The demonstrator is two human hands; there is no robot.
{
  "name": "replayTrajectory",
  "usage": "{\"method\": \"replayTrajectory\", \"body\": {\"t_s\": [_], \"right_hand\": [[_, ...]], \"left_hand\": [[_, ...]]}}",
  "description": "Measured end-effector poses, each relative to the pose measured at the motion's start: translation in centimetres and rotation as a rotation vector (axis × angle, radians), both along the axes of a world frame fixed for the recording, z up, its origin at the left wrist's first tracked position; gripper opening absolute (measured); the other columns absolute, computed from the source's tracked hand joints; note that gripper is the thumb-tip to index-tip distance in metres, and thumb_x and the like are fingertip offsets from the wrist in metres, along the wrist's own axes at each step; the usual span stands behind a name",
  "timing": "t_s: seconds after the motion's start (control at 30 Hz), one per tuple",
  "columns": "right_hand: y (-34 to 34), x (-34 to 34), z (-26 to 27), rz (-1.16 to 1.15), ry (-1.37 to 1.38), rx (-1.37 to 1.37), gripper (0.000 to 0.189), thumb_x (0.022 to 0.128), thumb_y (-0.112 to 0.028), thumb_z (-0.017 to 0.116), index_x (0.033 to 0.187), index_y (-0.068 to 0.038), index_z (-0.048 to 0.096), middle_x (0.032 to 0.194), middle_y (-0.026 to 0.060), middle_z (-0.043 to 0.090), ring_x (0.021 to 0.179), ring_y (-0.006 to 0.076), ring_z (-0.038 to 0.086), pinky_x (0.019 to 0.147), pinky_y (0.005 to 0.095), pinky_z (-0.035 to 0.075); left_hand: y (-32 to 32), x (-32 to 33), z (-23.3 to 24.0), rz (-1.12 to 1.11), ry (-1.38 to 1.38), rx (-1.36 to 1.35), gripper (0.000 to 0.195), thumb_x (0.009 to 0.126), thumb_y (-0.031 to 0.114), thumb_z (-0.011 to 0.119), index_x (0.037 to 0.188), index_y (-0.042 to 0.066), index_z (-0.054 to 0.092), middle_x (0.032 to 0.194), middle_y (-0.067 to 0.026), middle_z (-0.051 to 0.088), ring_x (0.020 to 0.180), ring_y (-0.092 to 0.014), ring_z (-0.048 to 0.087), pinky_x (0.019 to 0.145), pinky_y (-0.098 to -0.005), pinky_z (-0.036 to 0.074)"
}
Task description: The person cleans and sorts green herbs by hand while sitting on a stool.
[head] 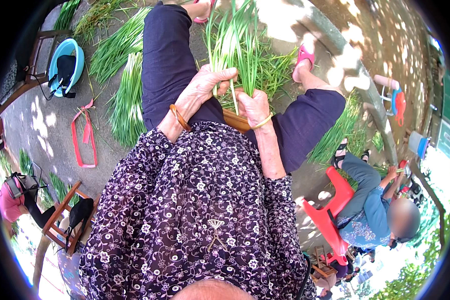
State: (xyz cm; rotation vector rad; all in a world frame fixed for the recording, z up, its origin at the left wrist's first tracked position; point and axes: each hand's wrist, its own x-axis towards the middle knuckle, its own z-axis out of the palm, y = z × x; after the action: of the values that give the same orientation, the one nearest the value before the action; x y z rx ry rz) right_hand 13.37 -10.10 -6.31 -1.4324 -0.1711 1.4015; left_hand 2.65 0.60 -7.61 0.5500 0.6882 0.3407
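Note:
My left hand (206, 83), with a brown bangle at the wrist, closes around a bunch of long green leaf stalks with pale bases (223, 50), which look like garlic chives. Beside it, my right hand (253, 105) wears a yellowish bangle and grips a thinner group of green blades (249, 63). A single pale stalk (234, 96) hangs down between the two hands. Both hands are over my lap, between my spread knees. Below them lies a loose heap of green and yellowish leaves (273, 73) on the ground. Part of a wooden stool (235, 120) shows under me.
Sorted bundles of chives (129, 99) lie left of my leg. Farther left are a red strap (95, 150) and a light-blue basin (80, 62) holding a black bag (65, 71). At right, a co-worker (367, 221) sits near a red plastic chair (332, 213). A concrete kerb (360, 63) curves past.

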Motion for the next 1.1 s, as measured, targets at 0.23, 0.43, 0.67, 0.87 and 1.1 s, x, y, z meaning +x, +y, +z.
{"method": "replayTrajectory", "body": {"t_s": [0.23,0.43,0.67,0.87,1.1], "right_hand": [[-0.2,2.4,-0.7,-0.188,-0.001,-0.037,0.014,0.076,-0.015,0.058,0.069,-0.004,0.055,0.053,-0.0019,0.047,0.034,0.0023,0.031,0.028,0.0181,0.021],[-0.1,0.3,0.5,0.003,0.263,0.099,0.015,0.076,-0.017,0.061,0.079,-0.003,0.056,0.05,-0.0043,0.042,0.033,0.002,0.028,0.03,0.0171,0.02],[0.3,-0.2,0.6,-0.018,0.257,0.082,0.007,0.077,-0.01,0.057,0.079,-0.003,0.056,0.047,-0.0064,0.038,0.034,0.002,0.026,0.03,0.0174,0.02],[0.1,0.3,1.0,0.012,0.348,0.08,0.008,0.078,-0.008,0.053,0.079,-0.001,0.057,0.047,-0.0058,0.038,0.034,0.0018,0.026,0.03,0.0176,0.02],[-0.6,0.5,-0.3,-0.036,0.125,-0.051,0.015,0.078,-0.014,0.056,0.075,0.001,0.056,0.048,-0.0028,0.042,0.033,0.0016,0.029,0.03,0.0176,0.021]], "left_hand": [[0.4,-0.2,0.4,0.059,-0.101,-0.083,0.016,0.076,0.013,0.059,0.084,0.002,0.051,0.069,-0.0035,0.053,0.043,-0.003,0.041,0.035,-0.015,0.032],[0.1,0.0,-0.1,0.042,-0.002,0.008,0.014,0.075,0.011,0.06,0.082,0.001,0.053,0.066,-0.0028,0.053,0.042,-0.003,0.042,0.034,-0.0153,0.031],[0.1,0.0,0.3,0.019,0.025,0.013,0.016,0.072,0.013,0.063,0.078,0.001,0.055,0.064,-0.0043,0.055,0.04,-0.006,0.042,0.033,-0.0181,0.033],[0.1,0.0,0.3,-0.007,0.003,0.021,0.017,0.072,0.013,0.064,0.078,0.0,0.056,0.064,-0.0056,0.055,0.039,-0.007,0.043,0.034,-0.0196,0.035],[0.4,-0.1,-0.5,0.038,0.032,-0.005,0.016,0.07,0.013,0.065,0.076,0.002,0.056,0.062,-0.0033,0.055,0.041,-0.006,0.043,0.034,-0.0182,0.03]]}}
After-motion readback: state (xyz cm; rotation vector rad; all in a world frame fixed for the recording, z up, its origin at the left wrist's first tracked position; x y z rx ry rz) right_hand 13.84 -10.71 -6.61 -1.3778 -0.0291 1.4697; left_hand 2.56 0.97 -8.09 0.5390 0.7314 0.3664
